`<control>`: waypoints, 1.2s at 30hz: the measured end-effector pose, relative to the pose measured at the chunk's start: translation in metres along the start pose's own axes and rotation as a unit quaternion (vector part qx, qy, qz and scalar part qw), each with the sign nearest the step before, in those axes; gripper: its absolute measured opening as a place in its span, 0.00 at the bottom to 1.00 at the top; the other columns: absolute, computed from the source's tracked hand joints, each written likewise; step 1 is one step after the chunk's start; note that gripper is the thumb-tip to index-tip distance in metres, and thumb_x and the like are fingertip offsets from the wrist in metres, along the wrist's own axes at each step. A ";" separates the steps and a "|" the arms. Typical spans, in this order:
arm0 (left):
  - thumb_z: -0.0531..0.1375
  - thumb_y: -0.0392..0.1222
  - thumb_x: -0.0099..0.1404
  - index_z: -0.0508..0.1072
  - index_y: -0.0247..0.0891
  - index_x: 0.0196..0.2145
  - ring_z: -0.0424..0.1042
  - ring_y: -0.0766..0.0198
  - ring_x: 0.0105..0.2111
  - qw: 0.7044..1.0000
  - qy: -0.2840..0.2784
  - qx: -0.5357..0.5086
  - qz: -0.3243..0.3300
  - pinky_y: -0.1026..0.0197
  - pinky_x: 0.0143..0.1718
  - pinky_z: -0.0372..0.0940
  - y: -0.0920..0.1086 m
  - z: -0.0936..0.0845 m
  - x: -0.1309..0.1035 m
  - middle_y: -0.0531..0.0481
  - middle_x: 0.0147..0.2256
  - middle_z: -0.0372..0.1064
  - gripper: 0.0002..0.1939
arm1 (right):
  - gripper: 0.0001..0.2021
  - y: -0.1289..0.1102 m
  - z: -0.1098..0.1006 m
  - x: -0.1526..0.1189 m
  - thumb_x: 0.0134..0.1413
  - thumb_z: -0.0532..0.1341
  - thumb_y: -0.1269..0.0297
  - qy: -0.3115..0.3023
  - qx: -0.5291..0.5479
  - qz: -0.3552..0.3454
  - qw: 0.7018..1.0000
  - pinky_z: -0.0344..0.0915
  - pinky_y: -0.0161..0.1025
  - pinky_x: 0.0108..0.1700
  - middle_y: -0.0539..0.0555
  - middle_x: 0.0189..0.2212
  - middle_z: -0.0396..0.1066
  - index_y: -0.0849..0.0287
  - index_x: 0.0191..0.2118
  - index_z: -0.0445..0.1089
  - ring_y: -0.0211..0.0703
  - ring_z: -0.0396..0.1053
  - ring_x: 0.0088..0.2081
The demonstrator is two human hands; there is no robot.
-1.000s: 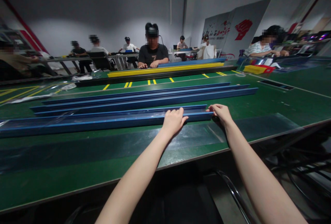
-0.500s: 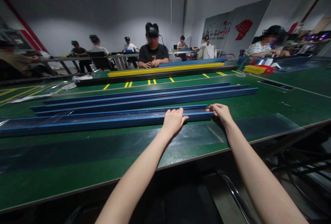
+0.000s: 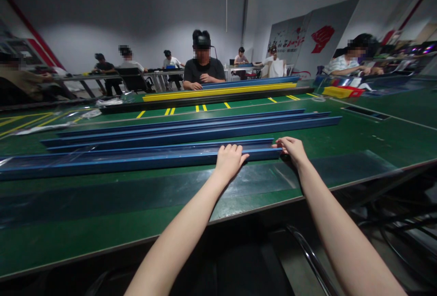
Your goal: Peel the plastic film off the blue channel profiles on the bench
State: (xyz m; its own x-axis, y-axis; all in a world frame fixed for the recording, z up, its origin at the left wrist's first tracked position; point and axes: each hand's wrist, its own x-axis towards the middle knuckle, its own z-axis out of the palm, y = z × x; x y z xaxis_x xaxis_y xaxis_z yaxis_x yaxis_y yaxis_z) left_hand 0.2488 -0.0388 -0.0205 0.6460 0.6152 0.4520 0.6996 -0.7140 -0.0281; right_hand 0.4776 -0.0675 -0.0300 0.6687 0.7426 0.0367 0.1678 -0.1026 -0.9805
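A long blue U-shaped channel [image 3: 153, 160] lies across the table in front of me, with a clear plastic strip inside it. My left hand [image 3: 231, 160] grips the near wall of this channel, a little short of its right end, fingers over the edge and thumb pointing right. At the end itself is my right hand [image 3: 292, 150], its fingers curled and closed at the channel's tip; their far side is partly hidden. Between the channel and the table's front edge, a wide clear plastic strip [image 3: 119, 198] lies flat.
More blue channels [image 3: 205, 127] lie parallel just beyond. Farther back are a yellow channel [image 3: 218, 92] and a black one [image 3: 191, 101]. Opposite me sits a co-worker [image 3: 205, 70]. A red tray [image 3: 355, 92] and yellow tray [image 3: 336, 91] stand at the back right.
My hands and the blue channel stay almost where they were. Across the table, the co-worker has raised one hand from the channel there.
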 end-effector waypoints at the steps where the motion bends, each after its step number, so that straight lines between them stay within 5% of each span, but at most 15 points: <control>1: 0.47 0.51 0.64 0.66 0.35 0.35 0.65 0.57 0.38 1.000 0.002 -0.001 0.004 0.57 0.37 0.54 0.000 0.000 0.000 0.44 0.34 0.68 0.17 | 0.05 0.000 0.000 0.000 0.35 0.56 0.67 0.001 -0.004 -0.001 1.000 0.57 0.28 0.17 0.54 0.18 0.71 0.61 0.22 0.67 0.34 0.65 0.19; 36: 0.46 0.51 0.65 0.68 0.36 0.35 0.62 0.57 0.41 1.000 0.011 -0.008 0.022 0.57 0.37 0.56 -0.003 0.002 0.000 0.44 0.37 0.67 0.18 | 0.06 0.003 -0.001 0.002 0.33 0.56 0.66 0.001 -0.022 -0.011 1.000 0.58 0.27 0.18 0.53 0.19 0.71 0.61 0.22 0.68 0.37 0.68 0.23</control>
State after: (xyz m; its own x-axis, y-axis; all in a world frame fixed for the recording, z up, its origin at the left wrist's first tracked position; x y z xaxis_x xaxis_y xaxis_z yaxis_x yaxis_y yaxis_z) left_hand 0.2472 -0.0361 -0.0219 0.6685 0.5764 0.4700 0.6658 -0.7454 -0.0329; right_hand 0.4805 -0.0670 -0.0330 0.6655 0.7441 0.0583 0.2146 -0.1159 -0.9698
